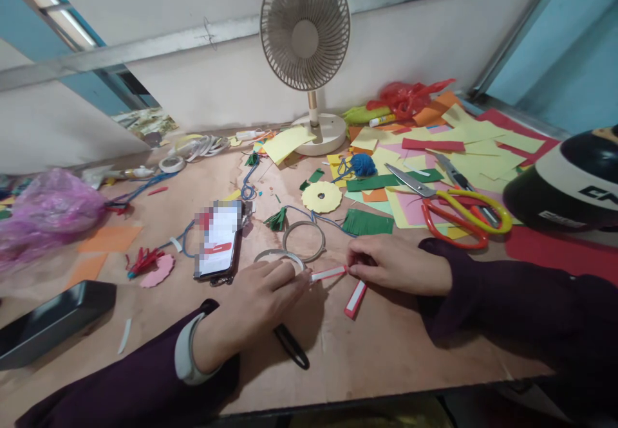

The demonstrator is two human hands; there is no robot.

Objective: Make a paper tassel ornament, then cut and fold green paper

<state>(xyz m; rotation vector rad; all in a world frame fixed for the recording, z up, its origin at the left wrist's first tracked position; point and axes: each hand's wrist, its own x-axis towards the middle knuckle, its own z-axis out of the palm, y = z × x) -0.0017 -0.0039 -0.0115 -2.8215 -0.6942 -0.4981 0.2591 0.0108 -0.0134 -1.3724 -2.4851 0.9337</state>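
Note:
A narrow red paper strip with white tape along it [329, 274] stretches between my two hands, just above or on the wooden table. My right hand [396, 264] pinches its right end between thumb and fingers. At the other end, the bent fingers of my left hand [255, 306] close on the strip, though the thumb is hidden. Below my right fingers lies another red strip backed with white [356, 299]. Two tape rolls [304, 241] rest just beyond my left fingers, one partly covered by them. A black pen [291, 346] lies beside my left wrist.
A phone [219, 241] lies left of centre, a dark box [58, 325] farther left. Scissors [458, 215], a cutter [454, 174] and a helmet [570, 183] are at right. Behind stand a fan [305, 35] and scattered coloured paper [483, 145]. A yellow scalloped disc [322, 197] lies mid-table.

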